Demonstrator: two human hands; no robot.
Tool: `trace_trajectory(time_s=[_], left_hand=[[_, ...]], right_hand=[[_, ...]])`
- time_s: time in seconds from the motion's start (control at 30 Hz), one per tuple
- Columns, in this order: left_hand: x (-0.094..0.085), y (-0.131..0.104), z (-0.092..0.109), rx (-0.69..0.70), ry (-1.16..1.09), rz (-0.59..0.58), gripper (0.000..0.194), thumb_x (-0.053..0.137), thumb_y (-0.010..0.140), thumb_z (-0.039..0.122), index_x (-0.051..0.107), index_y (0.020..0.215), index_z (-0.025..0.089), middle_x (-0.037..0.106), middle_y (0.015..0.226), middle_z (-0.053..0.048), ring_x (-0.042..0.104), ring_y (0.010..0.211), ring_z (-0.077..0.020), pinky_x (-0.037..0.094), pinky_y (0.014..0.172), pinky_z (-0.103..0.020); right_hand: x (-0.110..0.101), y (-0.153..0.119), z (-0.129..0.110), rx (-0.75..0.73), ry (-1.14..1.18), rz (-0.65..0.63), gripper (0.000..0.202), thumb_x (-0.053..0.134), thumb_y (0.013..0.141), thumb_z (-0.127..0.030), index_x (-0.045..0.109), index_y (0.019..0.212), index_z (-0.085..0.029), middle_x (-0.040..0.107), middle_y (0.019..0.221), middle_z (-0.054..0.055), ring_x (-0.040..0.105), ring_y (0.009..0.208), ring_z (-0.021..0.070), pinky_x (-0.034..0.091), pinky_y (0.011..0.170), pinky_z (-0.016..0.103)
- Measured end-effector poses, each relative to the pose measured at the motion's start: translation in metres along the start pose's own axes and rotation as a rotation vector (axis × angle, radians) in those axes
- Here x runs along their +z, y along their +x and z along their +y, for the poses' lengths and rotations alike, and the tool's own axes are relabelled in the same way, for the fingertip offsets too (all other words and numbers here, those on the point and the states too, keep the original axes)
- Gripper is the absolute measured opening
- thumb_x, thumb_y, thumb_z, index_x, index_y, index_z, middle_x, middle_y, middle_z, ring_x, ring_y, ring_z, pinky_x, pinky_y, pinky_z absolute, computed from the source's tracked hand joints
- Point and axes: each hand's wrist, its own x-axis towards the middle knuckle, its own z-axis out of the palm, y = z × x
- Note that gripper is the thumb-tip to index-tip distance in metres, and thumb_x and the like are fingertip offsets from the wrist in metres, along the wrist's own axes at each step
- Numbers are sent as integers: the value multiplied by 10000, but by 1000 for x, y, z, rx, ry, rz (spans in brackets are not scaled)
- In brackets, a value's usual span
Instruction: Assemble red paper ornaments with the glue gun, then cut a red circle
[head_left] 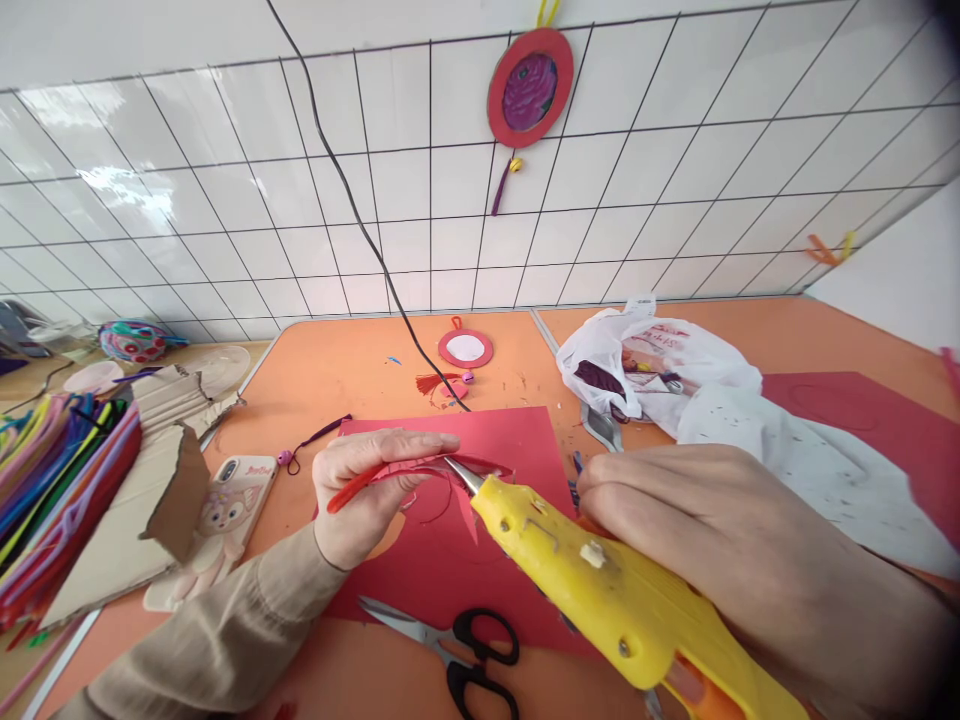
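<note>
In my left hand (367, 490) I pinch a flat red paper piece (480, 466), seen nearly edge-on, with a red pipe cleaner loop (352, 490) sticking out past my thumb. My right hand (690, 530) is wrapped round a yellow hot glue gun (592, 580). The gun's metal nozzle points left and meets the edge of the paper piece near my left fingertips. Under both hands lies a sheet of red paper (525, 430) with cut-outs. Black-handled scissors (457, 640) rest partly on that sheet, their blades pointing left.
A cardboard box of coloured pipe cleaners (67, 490) and a phone (240, 490) are at left. At right sit a white plastic bag (652, 350) and more red paper (847, 410). A round red ornament (466, 347) lies behind; another ornament (531, 88) hangs on the tiles. A black cord (352, 200) crosses the view.
</note>
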Motion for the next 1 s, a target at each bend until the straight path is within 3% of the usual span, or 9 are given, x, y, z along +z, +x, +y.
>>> trace_trajectory(time_s=[0.13, 0.37, 0.73, 1.0], left_hand=[[0, 3, 3, 8, 50, 8, 186, 740, 856, 186, 817, 1006, 265, 824, 938, -46, 793, 796, -232, 659, 724, -293], [1, 6, 7, 6, 46, 47, 137, 763, 841, 267, 819, 965, 282, 820, 893, -46, 796, 767, -279, 681, 676, -369], [2, 4, 9, -20, 53, 7, 153, 729, 871, 287, 818, 995, 279, 824, 890, -50, 792, 724, -270, 666, 626, -336], [3, 5, 10, -44, 87, 56, 107, 759, 842, 249, 824, 927, 253, 822, 882, -54, 793, 728, -290, 682, 660, -386]], right_hand=[[-6, 1, 1, -32, 24, -72, 378, 354, 1029, -386, 449, 711, -206, 444, 638, -8, 369, 550, 136, 233, 494, 335], [-8, 1, 4, -32, 32, -86, 367, 357, 1015, -415, 384, 705, -219, 427, 641, -14, 372, 553, 137, 213, 506, 328], [-6, 0, 3, -55, -4, -107, 246, 391, 974, -211, 406, 728, -206, 449, 659, -20, 382, 554, 125, 207, 513, 315], [-4, 0, 4, -40, 8, -58, 330, 384, 996, -298, 379, 679, -206, 418, 618, -25, 366, 535, 116, 179, 509, 312]])
